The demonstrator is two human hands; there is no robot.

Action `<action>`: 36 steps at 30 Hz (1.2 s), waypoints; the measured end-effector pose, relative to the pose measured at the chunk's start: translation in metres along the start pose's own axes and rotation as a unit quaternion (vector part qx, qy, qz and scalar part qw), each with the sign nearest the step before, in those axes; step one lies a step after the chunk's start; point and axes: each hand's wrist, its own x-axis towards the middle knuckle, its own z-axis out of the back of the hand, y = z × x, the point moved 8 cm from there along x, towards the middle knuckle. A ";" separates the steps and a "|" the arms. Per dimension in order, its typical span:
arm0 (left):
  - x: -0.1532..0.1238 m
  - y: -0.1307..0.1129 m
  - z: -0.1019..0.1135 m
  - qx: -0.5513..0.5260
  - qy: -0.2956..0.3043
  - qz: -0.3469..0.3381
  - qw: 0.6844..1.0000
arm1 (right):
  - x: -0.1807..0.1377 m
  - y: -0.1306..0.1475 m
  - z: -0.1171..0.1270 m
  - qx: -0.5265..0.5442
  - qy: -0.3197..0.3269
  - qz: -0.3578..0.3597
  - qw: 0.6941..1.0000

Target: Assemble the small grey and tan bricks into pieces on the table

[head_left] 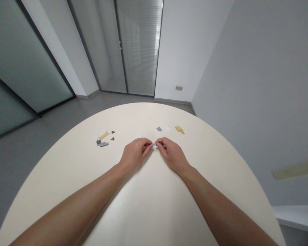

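The left hand [135, 153] and right hand [171, 155] curl nearly closed, their fingertips pinching a small grey plastic brick [154, 145] between them, its long axis running left-right. Beyond them on the smooth cream round table [154, 114], small grey, tan and white bricks lie in a left cluster [102, 139] and a right cluster [170, 129].

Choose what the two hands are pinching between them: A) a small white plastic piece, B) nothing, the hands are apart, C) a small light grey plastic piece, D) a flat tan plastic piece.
C: the small light grey plastic piece sits between the fingertips of the left hand and right hand, while the white plastic piece lies out on the cream round table.
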 end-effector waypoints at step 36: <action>0.000 0.001 0.000 -0.009 0.006 0.013 1.000 | -0.001 0.004 0.000 0.018 0.007 0.021 1.000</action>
